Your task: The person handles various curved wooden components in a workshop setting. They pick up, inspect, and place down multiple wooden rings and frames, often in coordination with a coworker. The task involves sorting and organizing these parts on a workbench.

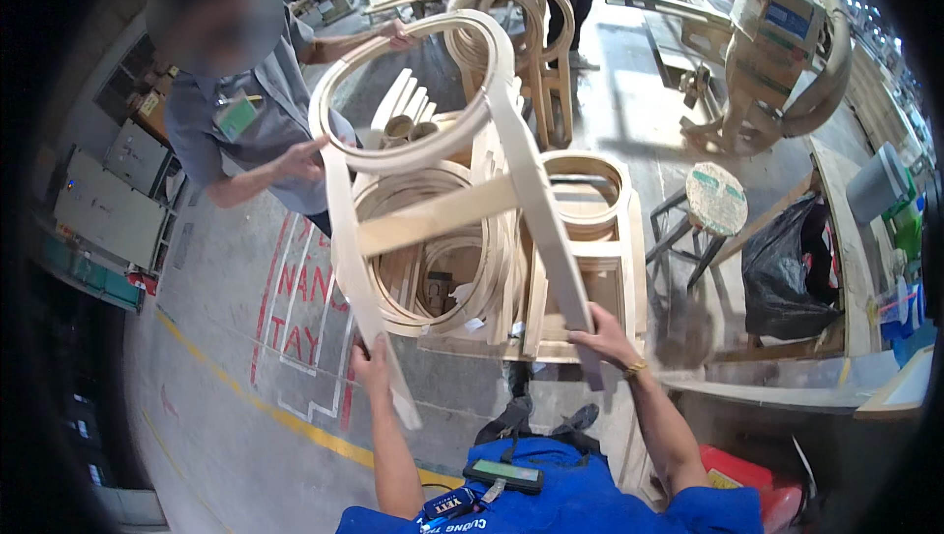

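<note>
Concrete floor is crossed at the left by a yellow line and red painted lettering, with grey metal cabinets set along the far left edge. Beside the lettering, a co-worker in a grey shirt is seen standing. A pale wooden chair-back frame, made up of an oval ring, two long legs and a crossbar, is held tilted in mid-air at the centre: its ring is gripped by the co-worker's two hands, its legs from the near side. The left leg is clasped near its lower end by the left hand, the thumb laid against the wood; how far the other fingers are wrapped cannot be told. Beneath the frame, oval wooden rings are stacked, and further frames are piled just beside them. The right leg is pinched near its end between the thumb and bent fingers of the right hand, above whose wrist a yellow band is worn. Farther right, a round-topped stool, a black plastic bag and a grey bin are seen.
</note>
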A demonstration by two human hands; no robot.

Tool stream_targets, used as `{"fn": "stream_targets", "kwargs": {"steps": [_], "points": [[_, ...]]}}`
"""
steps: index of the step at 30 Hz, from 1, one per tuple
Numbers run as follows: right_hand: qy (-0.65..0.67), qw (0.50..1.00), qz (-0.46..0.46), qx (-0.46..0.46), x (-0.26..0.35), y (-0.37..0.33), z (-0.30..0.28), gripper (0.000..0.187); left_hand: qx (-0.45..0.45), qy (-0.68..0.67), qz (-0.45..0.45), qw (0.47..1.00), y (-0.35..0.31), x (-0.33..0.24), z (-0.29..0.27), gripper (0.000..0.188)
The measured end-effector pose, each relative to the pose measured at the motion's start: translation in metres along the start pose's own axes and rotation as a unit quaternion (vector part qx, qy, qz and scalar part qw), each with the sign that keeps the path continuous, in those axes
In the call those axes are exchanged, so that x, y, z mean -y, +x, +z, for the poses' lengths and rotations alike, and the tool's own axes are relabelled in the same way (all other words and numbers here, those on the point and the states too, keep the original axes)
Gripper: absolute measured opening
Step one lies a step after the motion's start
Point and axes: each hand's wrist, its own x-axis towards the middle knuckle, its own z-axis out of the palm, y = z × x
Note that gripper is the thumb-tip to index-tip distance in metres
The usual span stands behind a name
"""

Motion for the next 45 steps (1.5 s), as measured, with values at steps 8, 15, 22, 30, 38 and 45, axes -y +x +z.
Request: {"fn": "stream_targets", "kwargs": {"steps": [8,15,22,30,38,45], "points": [[-0.098,0.974,0.071,0.190,-0.037,0.022,0.087,0.052,-0.129,0.137,0.079,0.979,0.003,0.040,0.010,0.036],[-0.024,0.967,0.255,0.013,-0.113,0.031,-0.010,0.048,0.014,0.126,-0.134,0.983,-0.035,0.125,0.045,0.023],[-0.181,0.927,0.286,-0.165,-0.256,0.157,-0.140,0.037,0.146,0.211,-0.220,0.941,-0.118,0.131,0.051,0.017],[-0.235,0.843,0.396,-0.279,-0.404,0.350,-0.213,0.088,0.226,0.454,-0.441,0.740,-0.152,0.110,0.112,0.020],[-0.302,0.834,0.366,-0.283,-0.420,0.372,-0.224,0.045,0.249,0.463,-0.469,0.709,-0.175,0.093,0.132,0.025],[-0.286,0.865,0.323,-0.258,-0.317,0.349,-0.208,0.049,0.299,0.405,-0.366,0.783,-0.177,0.111,0.096,0.023]]}}
